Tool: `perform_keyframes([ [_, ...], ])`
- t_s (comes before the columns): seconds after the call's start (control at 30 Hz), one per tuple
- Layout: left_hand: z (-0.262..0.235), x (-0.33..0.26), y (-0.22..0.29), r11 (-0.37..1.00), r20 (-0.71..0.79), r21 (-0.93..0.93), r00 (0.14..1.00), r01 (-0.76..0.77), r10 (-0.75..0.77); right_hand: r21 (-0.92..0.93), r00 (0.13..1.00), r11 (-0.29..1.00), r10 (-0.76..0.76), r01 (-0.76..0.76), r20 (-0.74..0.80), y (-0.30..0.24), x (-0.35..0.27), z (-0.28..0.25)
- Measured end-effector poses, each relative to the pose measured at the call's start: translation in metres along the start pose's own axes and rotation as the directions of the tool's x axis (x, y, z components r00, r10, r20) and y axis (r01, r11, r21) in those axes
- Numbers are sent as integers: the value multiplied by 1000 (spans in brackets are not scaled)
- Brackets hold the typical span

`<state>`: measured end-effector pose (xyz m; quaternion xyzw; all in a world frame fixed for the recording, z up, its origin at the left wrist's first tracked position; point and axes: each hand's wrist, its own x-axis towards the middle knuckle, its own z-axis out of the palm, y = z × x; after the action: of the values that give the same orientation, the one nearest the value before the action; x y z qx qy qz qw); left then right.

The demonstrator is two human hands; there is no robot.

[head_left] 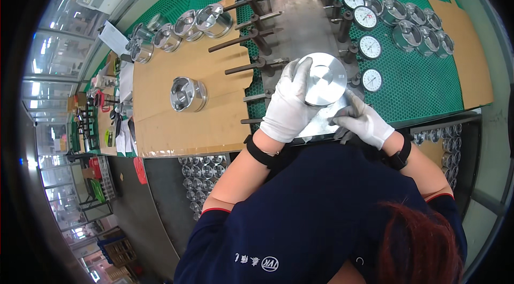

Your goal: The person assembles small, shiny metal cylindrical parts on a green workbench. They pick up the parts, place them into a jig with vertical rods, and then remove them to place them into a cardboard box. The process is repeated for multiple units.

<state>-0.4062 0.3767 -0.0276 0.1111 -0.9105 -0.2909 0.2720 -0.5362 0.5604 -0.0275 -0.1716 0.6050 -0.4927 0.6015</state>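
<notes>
A: Right, notes at the gauge plate [300, 27]. Left hand [286, 106] in a white glove, grip wrapped round the side of a piston [324, 79], flat crown turned up toward the camera.

B: Where does the piston sit against the plate?

A: At the plate's near edge, raised off it in the hand. Probably held by the skirt so the crown stays untouched. That is my reading.

B: Right hand [363, 121]?

A: Gloved too, just right of the piston at the plate's near right corner. Fingers curled, fingertips close under the piston's rim. I cannot tell whether that grip grasps anything or only steadies.

B: Fixtures?

A: Dial gauges [369, 47] run down the plate's right side, faces up, likely so they read from a standing position. Dark pins [246, 40] stick out from the plate's left side.

B: Stock?

A: Left of the plate, a cardboard sheet [187, 102] carries one lone piston [188, 94]; a row of pistons [182, 27] lies at its far end. Right of the plate, a cluster of pistons [420, 27] rests on green mesh [423, 80], which likely cushions them.

B: Containers?

A: Below the counter, left of the person, a tray [203, 177] packed with pistons in rows. Another shows below the counter on the right, only partly seen.
</notes>
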Motion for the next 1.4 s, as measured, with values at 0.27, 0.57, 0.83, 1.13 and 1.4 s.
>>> perform_keyframes([
  [0.27, -21, 5, 23, 616, 346, -532, 814, 580, -467, -368, 889, 823, -457, 432, 21, -9, -12, -8],
  [0.57, -84, 19, 24, 887, -42, -309, 927, 342, -372, -66, 587, 648, -724, 759, -362, -6, -69, -134],
  [0.83, -145, -72, -141, 531, -307, 648, 826, 545, -473, 106, 687, 887, -268, 449, -675, -15, 1, -239],
  [1.13, -148, -40, -159, 333, -456, 584, 638, 741, -620, 281, 836, 943, 7, 177, -548, 5, 150, -266],
  [1.4, -165, -44, -115, 190, -258, 602, 414, 775, -873, 186, 741, 922, -140, 339, -657, 16, 162, -272],
])
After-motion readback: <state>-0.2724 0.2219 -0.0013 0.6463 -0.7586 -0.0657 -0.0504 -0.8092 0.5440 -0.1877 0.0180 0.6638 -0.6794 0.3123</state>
